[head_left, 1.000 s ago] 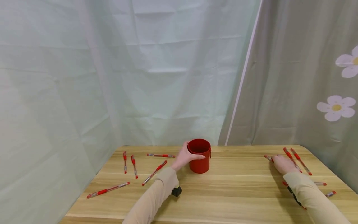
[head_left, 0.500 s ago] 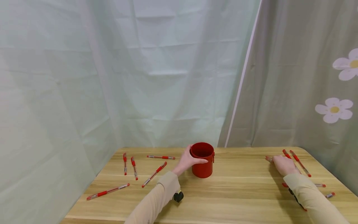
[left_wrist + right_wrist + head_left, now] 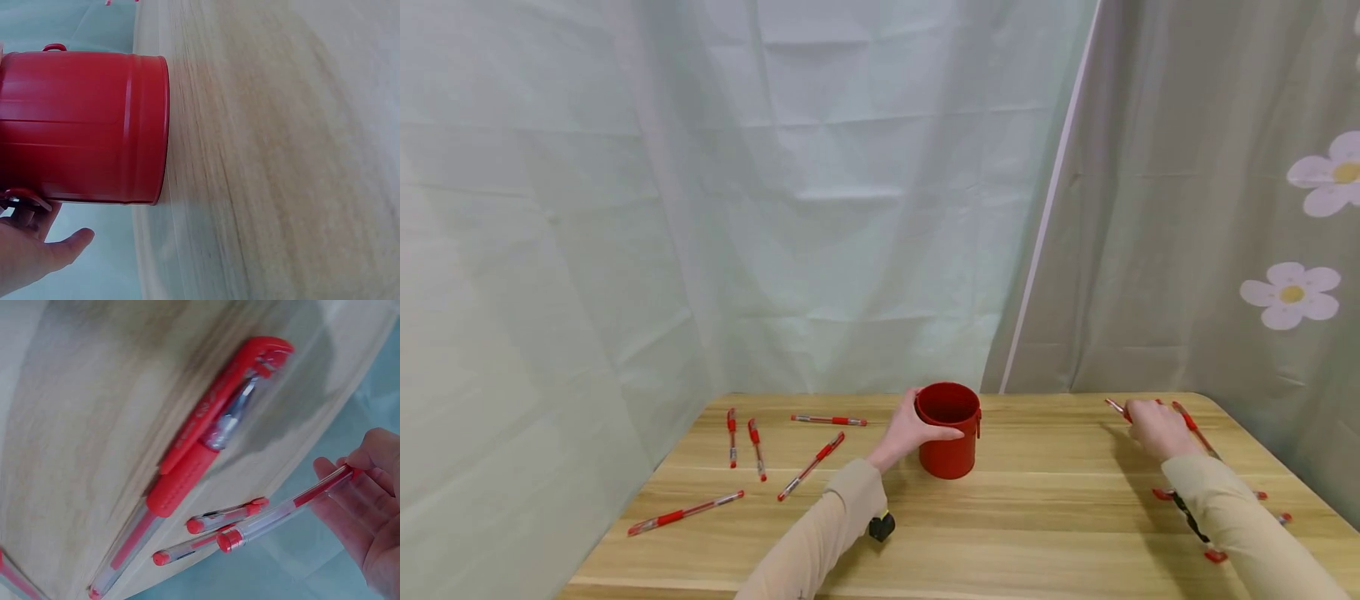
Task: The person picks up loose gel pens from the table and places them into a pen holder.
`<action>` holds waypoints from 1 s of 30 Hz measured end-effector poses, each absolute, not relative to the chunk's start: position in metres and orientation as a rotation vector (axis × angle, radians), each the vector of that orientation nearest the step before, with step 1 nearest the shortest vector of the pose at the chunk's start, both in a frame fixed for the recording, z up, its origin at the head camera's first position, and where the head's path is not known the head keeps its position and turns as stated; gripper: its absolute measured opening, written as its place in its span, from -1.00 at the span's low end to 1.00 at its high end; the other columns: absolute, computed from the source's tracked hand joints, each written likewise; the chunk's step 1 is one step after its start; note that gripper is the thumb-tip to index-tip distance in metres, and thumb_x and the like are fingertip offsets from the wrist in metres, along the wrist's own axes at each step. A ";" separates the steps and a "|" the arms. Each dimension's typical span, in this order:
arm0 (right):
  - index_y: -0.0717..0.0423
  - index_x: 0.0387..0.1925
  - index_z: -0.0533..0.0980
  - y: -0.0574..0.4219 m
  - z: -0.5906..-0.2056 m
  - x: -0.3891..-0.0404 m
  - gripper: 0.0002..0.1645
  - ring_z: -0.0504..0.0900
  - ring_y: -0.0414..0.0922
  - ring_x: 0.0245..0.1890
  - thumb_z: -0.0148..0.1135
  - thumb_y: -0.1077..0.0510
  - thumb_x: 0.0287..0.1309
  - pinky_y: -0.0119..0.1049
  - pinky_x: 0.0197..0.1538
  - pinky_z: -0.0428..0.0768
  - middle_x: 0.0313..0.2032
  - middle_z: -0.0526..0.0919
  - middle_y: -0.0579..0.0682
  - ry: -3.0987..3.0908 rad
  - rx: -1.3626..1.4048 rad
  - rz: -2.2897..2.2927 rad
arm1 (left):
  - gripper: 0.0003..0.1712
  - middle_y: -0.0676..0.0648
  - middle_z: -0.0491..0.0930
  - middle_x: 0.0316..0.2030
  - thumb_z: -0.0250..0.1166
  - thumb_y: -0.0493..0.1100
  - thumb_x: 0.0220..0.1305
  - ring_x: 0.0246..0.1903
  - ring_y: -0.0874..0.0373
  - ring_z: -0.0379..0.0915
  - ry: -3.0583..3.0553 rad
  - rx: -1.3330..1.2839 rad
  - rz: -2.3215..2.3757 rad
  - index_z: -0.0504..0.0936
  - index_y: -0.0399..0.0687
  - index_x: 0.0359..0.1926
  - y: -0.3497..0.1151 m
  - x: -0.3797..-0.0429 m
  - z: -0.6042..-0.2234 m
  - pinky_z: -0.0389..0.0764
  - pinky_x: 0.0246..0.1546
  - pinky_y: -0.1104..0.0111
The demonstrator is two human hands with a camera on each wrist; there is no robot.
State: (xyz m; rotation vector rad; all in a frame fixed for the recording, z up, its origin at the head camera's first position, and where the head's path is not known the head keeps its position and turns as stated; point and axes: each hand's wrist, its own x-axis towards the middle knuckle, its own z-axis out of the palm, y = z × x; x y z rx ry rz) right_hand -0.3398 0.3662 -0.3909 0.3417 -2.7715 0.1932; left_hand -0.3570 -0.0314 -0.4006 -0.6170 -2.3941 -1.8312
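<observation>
My left hand (image 3: 906,432) grips a small red bucket (image 3: 947,460) that stands upright near the middle of the table, thumb across its near side. In the left wrist view, the bucket wall (image 3: 81,125) fills the left side, with a thumb or finger beside its lower lug. Over at the right, my right hand (image 3: 1157,429) pinches a clear-barrelled red gel pen (image 3: 284,509) by one end. Its other end points away from the fingers, raised over the table. Below lie several similar pens, among them a large-looking capped pen (image 3: 181,478) close to the wrist camera.
Several red pens lie scattered left of the bucket, such as the front pen (image 3: 685,512) and the slanted pen (image 3: 811,467). Another pen (image 3: 1195,429) lies right of my right hand. Pale curtains (image 3: 865,208) hang behind the wooden table (image 3: 1037,525).
The bucket has shifted a little to the right and nearer with my left hand. My right hand has raised the pen from the table.
</observation>
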 end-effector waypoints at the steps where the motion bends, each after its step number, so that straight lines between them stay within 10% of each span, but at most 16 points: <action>1: 0.20 -0.61 0.36 0.366 -0.390 -0.341 -0.74 0.43 0.03 -0.67 0.28 0.45 -0.26 -0.06 -0.65 0.37 -0.67 0.40 -0.02 -2.778 0.335 0.208 | -0.12 -0.05 0.41 -0.01 0.53 -0.10 -0.21 -0.03 0.03 0.33 -2.392 -0.621 -1.836 0.24 -0.20 0.11 -0.031 -0.355 -0.398 0.43 -0.12 0.21; 30: 0.56 -0.12 0.33 0.311 -0.362 -0.347 -0.68 0.58 0.16 -0.37 0.11 0.42 0.10 -0.18 -0.44 0.58 -0.31 0.51 0.34 -2.583 0.322 1.168 | -0.17 0.02 0.43 -0.06 0.54 -0.06 -0.25 -0.07 0.10 0.35 -2.428 -0.655 -1.783 0.26 -0.12 0.02 -0.022 -0.354 -0.401 0.44 -0.14 0.25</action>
